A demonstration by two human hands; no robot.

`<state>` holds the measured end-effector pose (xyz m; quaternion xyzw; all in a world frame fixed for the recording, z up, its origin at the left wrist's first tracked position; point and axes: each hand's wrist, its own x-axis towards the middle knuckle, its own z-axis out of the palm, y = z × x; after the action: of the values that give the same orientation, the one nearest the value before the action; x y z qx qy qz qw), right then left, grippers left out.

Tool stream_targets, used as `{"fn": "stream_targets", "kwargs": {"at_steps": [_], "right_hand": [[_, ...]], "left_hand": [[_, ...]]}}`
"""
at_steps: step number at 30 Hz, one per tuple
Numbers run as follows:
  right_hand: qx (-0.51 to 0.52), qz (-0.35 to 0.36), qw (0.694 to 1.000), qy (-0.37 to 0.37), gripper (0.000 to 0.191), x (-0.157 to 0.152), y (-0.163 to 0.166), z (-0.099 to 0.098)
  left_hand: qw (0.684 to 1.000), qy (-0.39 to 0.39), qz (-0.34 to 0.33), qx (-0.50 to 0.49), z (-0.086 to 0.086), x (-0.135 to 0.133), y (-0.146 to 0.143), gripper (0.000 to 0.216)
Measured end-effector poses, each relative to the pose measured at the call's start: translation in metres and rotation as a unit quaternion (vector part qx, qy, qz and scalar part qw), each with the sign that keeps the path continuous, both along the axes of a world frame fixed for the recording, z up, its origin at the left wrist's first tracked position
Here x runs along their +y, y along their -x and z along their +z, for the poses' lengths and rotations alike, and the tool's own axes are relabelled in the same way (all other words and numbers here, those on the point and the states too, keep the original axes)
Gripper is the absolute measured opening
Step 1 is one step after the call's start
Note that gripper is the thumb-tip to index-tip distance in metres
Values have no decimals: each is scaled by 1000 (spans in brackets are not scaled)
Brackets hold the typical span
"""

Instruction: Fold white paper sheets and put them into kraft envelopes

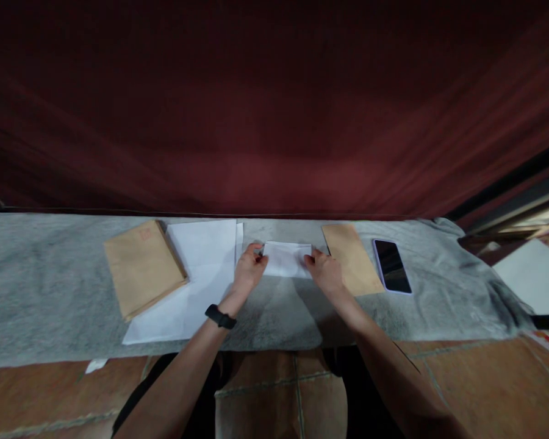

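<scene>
A folded white paper (287, 258) lies on the grey cloth (36, 286) between my two hands. My left hand (249, 268), with a black band on its wrist, pinches the paper's left edge with closed fingers. My right hand (322, 271) grips the paper's right edge, fingers curled onto it. Both forearms reach in from the bottom of the view.
A stack of brown envelopes (141, 267) lies at the left on white sheets (196, 274). One brown envelope (351, 258) and a dark phone (391, 266) lie to the right. A dark red curtain (274, 103) hangs behind. Tiled floor (476, 378) shows below.
</scene>
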<state>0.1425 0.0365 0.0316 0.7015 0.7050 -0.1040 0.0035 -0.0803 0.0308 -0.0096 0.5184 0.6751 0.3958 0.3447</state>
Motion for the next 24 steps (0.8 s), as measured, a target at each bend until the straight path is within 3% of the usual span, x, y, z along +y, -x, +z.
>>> {"fn": "stream_targets", "kwargs": {"at_steps": [13, 20, 24], "right_hand": [[4, -3, 1000, -18, 37, 3, 3, -5], [-42, 0, 998, -55, 37, -1, 3, -10], [-32, 7, 993, -117, 35, -3, 2, -13]], "left_hand": [[995, 19, 3, 100, 3, 3, -5, 28], [983, 65, -16, 174, 18, 2, -12, 29], [977, 70, -31, 199, 23, 1, -14, 27]]}}
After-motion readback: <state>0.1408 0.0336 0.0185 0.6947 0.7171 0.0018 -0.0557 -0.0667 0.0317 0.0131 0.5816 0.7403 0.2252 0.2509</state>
